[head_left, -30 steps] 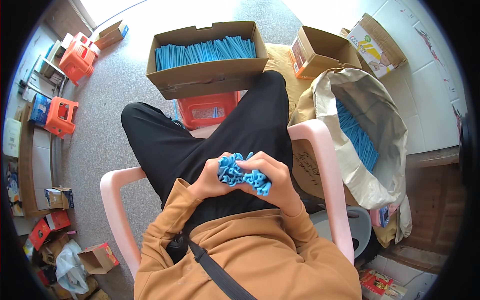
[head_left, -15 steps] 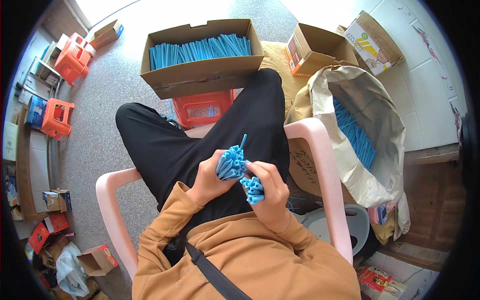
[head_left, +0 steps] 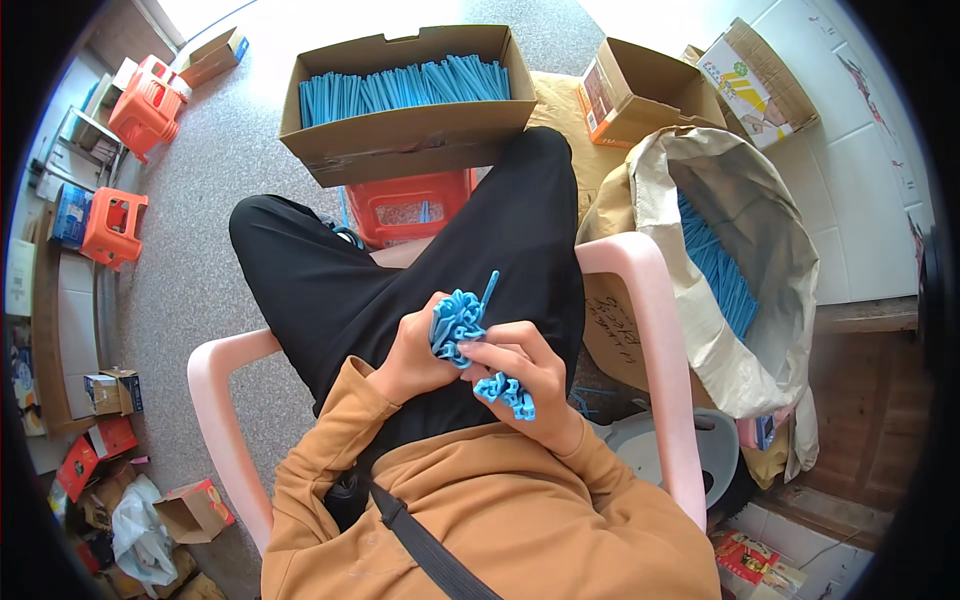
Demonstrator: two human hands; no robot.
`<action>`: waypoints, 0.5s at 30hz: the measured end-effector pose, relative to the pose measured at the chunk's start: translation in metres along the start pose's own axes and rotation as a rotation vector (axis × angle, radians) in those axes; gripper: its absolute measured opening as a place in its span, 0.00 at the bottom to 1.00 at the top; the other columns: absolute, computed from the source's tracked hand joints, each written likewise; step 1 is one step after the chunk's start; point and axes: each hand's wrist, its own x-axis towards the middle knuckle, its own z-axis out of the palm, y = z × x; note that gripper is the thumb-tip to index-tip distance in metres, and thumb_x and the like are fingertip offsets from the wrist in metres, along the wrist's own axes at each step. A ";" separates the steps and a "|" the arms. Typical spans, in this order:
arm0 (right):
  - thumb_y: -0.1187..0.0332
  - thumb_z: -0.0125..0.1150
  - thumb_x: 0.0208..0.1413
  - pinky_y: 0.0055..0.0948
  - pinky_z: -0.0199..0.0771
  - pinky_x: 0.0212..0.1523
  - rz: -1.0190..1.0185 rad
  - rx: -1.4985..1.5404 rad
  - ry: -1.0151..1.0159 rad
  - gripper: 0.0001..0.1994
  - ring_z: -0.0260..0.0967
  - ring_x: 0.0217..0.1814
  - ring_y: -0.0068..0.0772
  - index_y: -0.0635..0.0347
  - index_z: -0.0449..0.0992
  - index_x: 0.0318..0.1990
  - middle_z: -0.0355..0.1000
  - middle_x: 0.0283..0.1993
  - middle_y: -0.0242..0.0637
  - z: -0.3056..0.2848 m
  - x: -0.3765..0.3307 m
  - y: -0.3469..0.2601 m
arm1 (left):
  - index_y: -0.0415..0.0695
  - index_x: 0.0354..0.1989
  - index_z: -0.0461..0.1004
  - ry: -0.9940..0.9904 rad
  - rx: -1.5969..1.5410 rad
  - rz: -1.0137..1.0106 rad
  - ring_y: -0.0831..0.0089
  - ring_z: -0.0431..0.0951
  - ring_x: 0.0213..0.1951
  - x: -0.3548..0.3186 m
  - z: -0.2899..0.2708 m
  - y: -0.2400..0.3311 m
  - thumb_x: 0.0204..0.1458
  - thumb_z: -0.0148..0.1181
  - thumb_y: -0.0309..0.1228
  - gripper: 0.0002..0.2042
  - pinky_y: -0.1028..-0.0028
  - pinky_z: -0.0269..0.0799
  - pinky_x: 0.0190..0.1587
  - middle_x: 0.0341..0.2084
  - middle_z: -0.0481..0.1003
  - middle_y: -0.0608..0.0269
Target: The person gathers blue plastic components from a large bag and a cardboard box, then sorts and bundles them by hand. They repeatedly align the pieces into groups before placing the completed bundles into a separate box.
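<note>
My left hand [head_left: 405, 355] is wrapped round a thick bundle of slim blue plastic strips [head_left: 458, 318], their folded-looking ends facing up over my lap. One single strip [head_left: 490, 288] pokes out beyond the others. Close on its right, my right hand [head_left: 537, 372] is closed round a smaller bundle of the same strips [head_left: 508, 395], held in the lower fingers and palm. The thumb and forefinger of that hand touch the lower right ends of the larger bundle. The lengths of both bundles are mostly hidden by the hands.
A cardboard box [head_left: 405, 150] full of blue strips rests on a red stool [head_left: 415, 212] past my knees. To the right, an open sack [head_left: 780, 370] holds more strips, with an open carton [head_left: 650, 105] behind it. Pink chair arms [head_left: 660, 330] flank me. Red stools [head_left: 115, 225] stand far left.
My right thumb and forefinger have moved left and down onto the ends of the larger bundle. The smaller bundle has turned and lowered slightly. My left hand has hardly moved.
</note>
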 end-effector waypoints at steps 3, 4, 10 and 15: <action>0.83 0.62 0.37 0.22 0.71 0.29 -0.016 -0.071 -0.020 0.18 0.69 0.28 0.30 0.61 0.72 0.39 0.65 0.34 0.39 -0.002 0.002 -0.001 | 0.40 0.30 0.66 -0.004 -0.009 0.013 0.72 0.74 0.23 0.000 0.000 -0.001 0.30 0.66 0.22 0.17 0.77 0.68 0.26 0.20 0.69 0.63; 0.83 0.62 0.37 0.22 0.71 0.29 -0.016 -0.071 -0.022 0.18 0.69 0.28 0.30 0.61 0.72 0.39 0.65 0.34 0.39 -0.004 0.004 -0.001 | 0.40 0.30 0.66 -0.002 -0.009 0.012 0.72 0.74 0.23 0.001 0.000 0.000 0.30 0.66 0.22 0.17 0.77 0.68 0.26 0.20 0.69 0.63; 0.81 0.64 0.33 0.24 0.70 0.28 0.022 -0.165 -0.109 0.17 0.68 0.29 0.33 0.60 0.72 0.36 0.65 0.32 0.37 -0.012 0.010 0.000 | 0.40 0.30 0.64 -0.043 -0.136 -0.146 0.75 0.73 0.23 -0.001 0.000 -0.003 0.30 0.68 0.24 0.19 0.77 0.67 0.27 0.20 0.69 0.63; 0.75 0.68 0.34 0.25 0.69 0.28 0.052 -0.189 -0.056 0.15 0.69 0.29 0.35 0.61 0.70 0.32 0.68 0.30 0.38 -0.014 0.011 0.003 | 0.40 0.33 0.64 -0.065 -0.150 -0.162 0.73 0.73 0.24 0.002 0.003 -0.006 0.28 0.71 0.27 0.23 0.76 0.67 0.28 0.21 0.68 0.61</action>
